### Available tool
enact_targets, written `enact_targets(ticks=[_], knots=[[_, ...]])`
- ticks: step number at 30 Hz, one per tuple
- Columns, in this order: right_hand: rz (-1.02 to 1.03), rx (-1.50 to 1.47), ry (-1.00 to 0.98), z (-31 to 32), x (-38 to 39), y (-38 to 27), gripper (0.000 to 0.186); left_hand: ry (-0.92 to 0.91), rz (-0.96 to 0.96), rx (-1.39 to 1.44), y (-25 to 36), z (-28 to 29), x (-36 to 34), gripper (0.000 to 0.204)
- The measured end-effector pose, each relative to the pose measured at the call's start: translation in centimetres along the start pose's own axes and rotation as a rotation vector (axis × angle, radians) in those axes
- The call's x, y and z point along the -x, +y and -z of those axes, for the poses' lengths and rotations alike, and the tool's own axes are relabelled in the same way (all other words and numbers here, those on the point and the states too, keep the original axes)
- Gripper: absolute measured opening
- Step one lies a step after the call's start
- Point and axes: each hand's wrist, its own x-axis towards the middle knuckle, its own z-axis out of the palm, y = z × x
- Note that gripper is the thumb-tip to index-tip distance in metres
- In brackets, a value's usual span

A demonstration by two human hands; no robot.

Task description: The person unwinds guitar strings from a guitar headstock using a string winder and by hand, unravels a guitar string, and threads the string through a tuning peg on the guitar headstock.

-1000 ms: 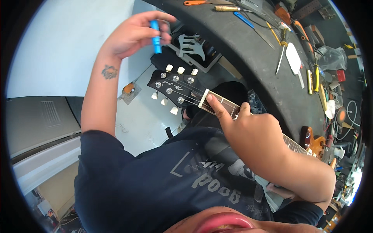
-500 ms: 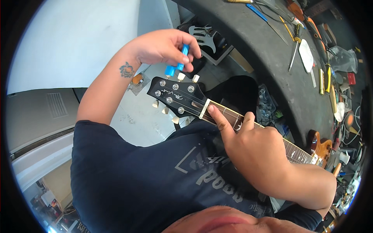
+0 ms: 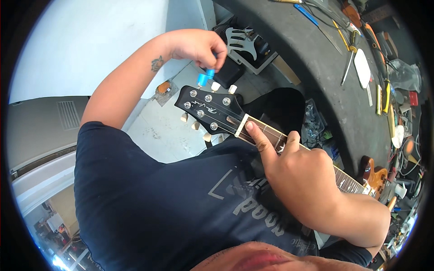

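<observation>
A guitar lies across my body, its black headstock [image 3: 205,107] to the left, with cream tuner buttons along both edges. My left hand [image 3: 205,49] is closed on the crank of a blue string winder [image 3: 203,79]. The winder's head sits over a tuner button on the far edge, hiding it. My right hand [image 3: 298,169] is closed on the guitar neck [image 3: 266,132]. One digit lies stretched on the strings just past the white nut [image 3: 242,126]; another bends at the neck's far edge. The remaining fingers are hidden.
A dark curved workbench [image 3: 316,58] runs along the right, holding a blue-handled tool [image 3: 306,14], a yellow-handled screwdriver [image 3: 349,63] and a white oval piece [image 3: 362,67]. A brown guitar body [image 3: 376,175] shows at the right. Beyond my left hand is a white pickguard-shaped plate [image 3: 242,41].
My left hand has turned the winder's crank, which now points farther away and is mostly covered by my fingers. My right hand keeps its place on the neck. The whole view has shifted slightly.
</observation>
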Motion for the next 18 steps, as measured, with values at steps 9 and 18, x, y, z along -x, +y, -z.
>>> enact_targets(ticks=[9,18], knots=[[0.017,-0.031,-0.033,0.2,-0.1,0.5,0.082,0.098,-0.026,0.232,1.0,-1.1,0.1,0.013],[0.021,-0.093,-0.056,0.7,-0.2,1.0,0.09,-0.091,-0.089,0.224,1.4,1.2,1.0,0.008]])
